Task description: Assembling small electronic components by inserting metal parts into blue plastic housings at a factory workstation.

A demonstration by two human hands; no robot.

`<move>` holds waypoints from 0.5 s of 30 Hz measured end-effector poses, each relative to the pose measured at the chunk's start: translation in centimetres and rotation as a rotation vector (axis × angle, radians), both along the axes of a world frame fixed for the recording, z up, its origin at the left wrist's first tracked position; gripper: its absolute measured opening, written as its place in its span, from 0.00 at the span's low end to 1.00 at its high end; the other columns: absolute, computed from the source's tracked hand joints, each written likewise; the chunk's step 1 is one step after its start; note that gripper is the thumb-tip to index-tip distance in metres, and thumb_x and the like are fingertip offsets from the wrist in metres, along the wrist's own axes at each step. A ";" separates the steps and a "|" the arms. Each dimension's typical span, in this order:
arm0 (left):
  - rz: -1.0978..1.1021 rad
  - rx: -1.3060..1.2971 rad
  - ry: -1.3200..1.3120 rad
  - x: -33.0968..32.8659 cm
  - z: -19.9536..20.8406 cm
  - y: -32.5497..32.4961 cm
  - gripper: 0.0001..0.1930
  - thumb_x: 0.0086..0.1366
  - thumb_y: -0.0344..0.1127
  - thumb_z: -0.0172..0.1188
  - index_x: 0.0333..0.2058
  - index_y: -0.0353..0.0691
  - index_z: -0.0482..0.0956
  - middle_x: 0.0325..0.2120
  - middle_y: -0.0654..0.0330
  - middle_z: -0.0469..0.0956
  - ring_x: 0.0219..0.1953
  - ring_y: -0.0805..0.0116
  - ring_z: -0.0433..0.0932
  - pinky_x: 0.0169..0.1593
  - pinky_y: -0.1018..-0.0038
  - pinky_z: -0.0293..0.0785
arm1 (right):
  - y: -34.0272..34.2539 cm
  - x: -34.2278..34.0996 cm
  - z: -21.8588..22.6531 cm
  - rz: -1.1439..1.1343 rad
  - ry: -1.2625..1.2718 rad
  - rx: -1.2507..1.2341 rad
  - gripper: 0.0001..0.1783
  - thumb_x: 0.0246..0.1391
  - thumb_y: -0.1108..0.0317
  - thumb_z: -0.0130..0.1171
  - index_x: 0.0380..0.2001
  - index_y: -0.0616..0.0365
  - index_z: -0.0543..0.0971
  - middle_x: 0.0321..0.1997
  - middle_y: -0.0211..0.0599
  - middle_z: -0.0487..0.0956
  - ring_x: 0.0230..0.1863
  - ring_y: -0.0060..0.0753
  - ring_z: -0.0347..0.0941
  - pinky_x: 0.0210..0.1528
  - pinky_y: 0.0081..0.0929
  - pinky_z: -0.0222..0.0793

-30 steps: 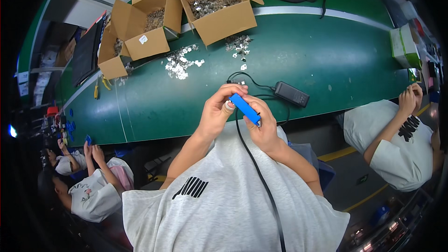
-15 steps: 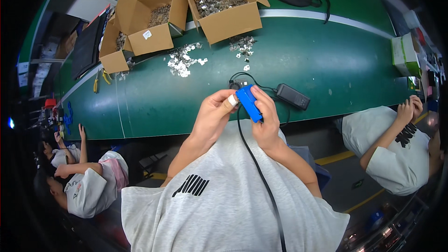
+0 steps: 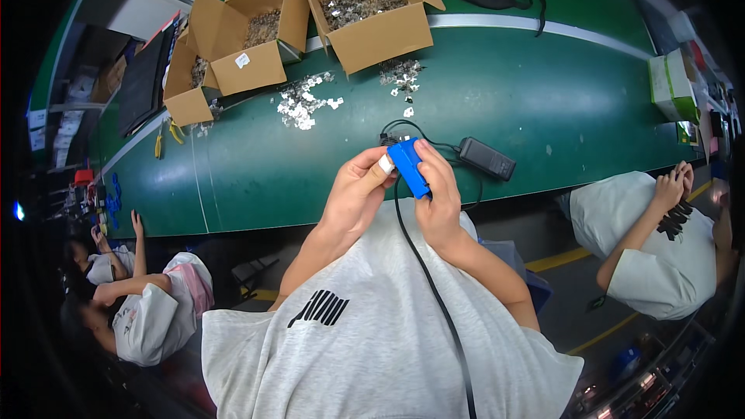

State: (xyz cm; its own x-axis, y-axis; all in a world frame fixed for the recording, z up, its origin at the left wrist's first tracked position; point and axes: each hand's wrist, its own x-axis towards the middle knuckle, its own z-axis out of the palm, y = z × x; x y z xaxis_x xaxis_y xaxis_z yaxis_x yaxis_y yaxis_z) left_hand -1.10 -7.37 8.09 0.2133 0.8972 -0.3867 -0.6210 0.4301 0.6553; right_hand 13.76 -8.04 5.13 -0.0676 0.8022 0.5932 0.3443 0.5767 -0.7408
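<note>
A small blue block-shaped part [image 3: 409, 168] is held above the bench's near edge, in front of my chest. My right hand [image 3: 438, 198] grips it from the right, fingers along its side. At its upper left end, my left hand [image 3: 358, 188] pinches with thumb and fingers; the thumb has a white wrap [image 3: 386, 164]. Whatever lies between those left fingertips is too small or hidden to make out. Just beyond, a dark round thing [image 3: 388, 140] sits on the bench, partly covered by the hands. A black power adapter [image 3: 487, 158] with a cable lies to the right.
Across the green bench [image 3: 497, 85] stand open cardboard boxes [image 3: 380, 46] of small metal pieces. Loose white pieces [image 3: 299, 101] and darker pieces [image 3: 401, 76] lie before them. Yellow-handled pliers [image 3: 159, 145] are at left. A black cable [image 3: 434, 295] hangs over my shirt. People sit on both sides.
The blue part, held in my right hand, has shifted slightly left and up and turned a little. My left hand keeps its pinch at the part's end.
</note>
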 end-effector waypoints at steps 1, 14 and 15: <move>-0.001 0.000 -0.001 0.0 0.1 0.1 0.11 0.64 0.33 0.58 0.44 0.36 0.76 0.35 0.65 0.76 0.35 0.77 0.69 0.42 0.79 0.65 | 0.1 0.0 0.1 -0.001 -0.001 0.000 0.26 0.40 0.88 0.54 0.46 0.64 0.68 0.56 0.53 0.70 0.57 0.59 0.66 0.58 0.45 0.65; 0.073 0.125 0.134 0.6 0.0 0.4 0.18 0.63 0.36 0.59 0.49 0.37 0.70 0.46 0.61 0.73 0.46 0.73 0.70 0.50 0.76 0.66 | -0.5 0.1 0.4 0.108 0.074 -0.187 0.25 0.39 0.84 0.60 0.46 0.66 0.69 0.55 0.52 0.72 0.54 0.54 0.69 0.55 0.40 0.67; 0.065 0.102 0.173 0.8 0.4 0.5 0.19 0.63 0.36 0.59 0.50 0.36 0.69 0.47 0.59 0.72 0.50 0.71 0.69 0.54 0.74 0.65 | -0.5 0.1 0.4 0.124 0.100 -0.202 0.26 0.40 0.84 0.60 0.46 0.66 0.69 0.54 0.52 0.72 0.54 0.54 0.70 0.54 0.40 0.68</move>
State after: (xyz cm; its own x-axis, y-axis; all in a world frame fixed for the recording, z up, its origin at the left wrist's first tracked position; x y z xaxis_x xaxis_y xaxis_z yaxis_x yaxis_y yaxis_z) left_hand -0.35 -6.87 8.51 0.0922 0.9432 -0.3192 -0.5201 0.3189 0.7923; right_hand 13.84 -8.57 5.49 -0.1219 0.8946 0.4300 0.1995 0.4465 -0.8723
